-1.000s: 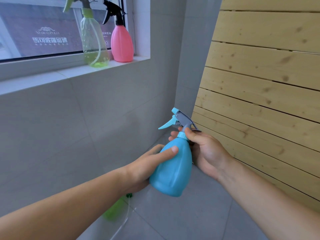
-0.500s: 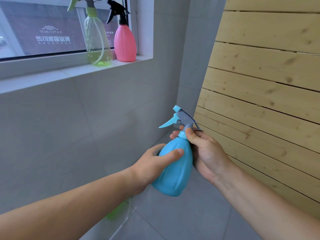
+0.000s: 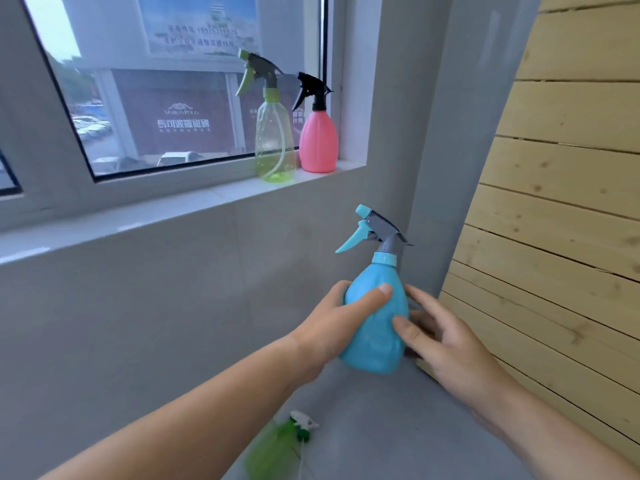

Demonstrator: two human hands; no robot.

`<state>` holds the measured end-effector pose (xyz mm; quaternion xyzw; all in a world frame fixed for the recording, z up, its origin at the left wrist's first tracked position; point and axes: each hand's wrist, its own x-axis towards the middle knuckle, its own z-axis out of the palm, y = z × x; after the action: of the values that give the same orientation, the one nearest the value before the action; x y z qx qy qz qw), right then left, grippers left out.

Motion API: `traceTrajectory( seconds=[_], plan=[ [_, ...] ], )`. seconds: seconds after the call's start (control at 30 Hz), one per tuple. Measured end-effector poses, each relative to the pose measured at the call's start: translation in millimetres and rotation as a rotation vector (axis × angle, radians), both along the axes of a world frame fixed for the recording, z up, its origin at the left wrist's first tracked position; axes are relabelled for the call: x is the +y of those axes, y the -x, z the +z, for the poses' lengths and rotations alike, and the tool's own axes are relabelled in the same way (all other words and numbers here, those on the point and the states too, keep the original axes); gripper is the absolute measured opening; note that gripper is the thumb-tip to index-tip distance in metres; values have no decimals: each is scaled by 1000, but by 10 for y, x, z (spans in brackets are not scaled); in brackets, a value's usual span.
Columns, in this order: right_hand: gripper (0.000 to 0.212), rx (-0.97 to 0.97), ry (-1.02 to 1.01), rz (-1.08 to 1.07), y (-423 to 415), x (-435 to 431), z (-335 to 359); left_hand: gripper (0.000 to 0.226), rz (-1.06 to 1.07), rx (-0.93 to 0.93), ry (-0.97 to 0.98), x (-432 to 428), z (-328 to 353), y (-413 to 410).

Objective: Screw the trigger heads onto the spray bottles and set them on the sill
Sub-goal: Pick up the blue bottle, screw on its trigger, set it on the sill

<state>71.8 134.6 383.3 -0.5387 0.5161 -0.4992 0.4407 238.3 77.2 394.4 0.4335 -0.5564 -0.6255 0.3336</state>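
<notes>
In the head view, the left hand (image 3: 332, 327) is gripping the belly of the blue bottle (image 3: 375, 337), with the thumb across the front. The right hand (image 3: 446, 341) is only touching the bottle's right side with loose, nearly straight fingers. The bottle is standing almost upright in the air, and its trigger head (image 3: 375, 230) is sitting on the neck. The sill (image 3: 173, 216) is lying up and to the left of the grip, so the left hand is nearer to it. The green bottle (image 3: 275, 143) and the pink bottle (image 3: 318, 140) are already standing there.
</notes>
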Motion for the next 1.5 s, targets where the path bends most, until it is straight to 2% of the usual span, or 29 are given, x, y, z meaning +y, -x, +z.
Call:
traceTrajectory(
  seconds=[0.17, 0.27, 0.33, 0.47, 0.67, 0.77, 0.9, 1.1, 1.4, 1.5],
  plan=[
    [62, 85, 131, 89, -273, -336, 309, 62, 59, 65, 76, -202, 287, -348],
    [59, 92, 216, 134, -536, -704, 583, 69, 134, 93, 167, -405, 519, -632],
    [63, 127, 272, 159, -743, -963, 766, 61, 178, 128, 233, -564, 719, -841],
    [90, 288, 399, 182, -1164, -1392, 1120, 52, 255, 99, 362, -855, 1113, -1301],
    [93, 396, 477, 169, -1672, -1847, 1356, 43, 368, 56, 380, -1237, 1390, -1674],
    [79, 430, 491, 132, -1821, -2036, 1330, 46, 406, 28, 370, -1440, 1342, -1749],
    [73, 452, 484, 93, -1946, -2242, 1215, 47, 388, 3, 344, -1667, 1268, -1835],
    [87, 489, 462, 11, -2017, -2438, 1125, 48, 496, -41, 369, -1839, 1205, -1876],
    [92, 537, 434, -61, -2106, -2553, 1087, 52, 516, -48, 389, -1976, 1156, -1907],
    [94, 551, 424, -65, -2098, -2565, 1081, 65, 520, -79, 424, -1965, 1147, -1894]
  ],
)
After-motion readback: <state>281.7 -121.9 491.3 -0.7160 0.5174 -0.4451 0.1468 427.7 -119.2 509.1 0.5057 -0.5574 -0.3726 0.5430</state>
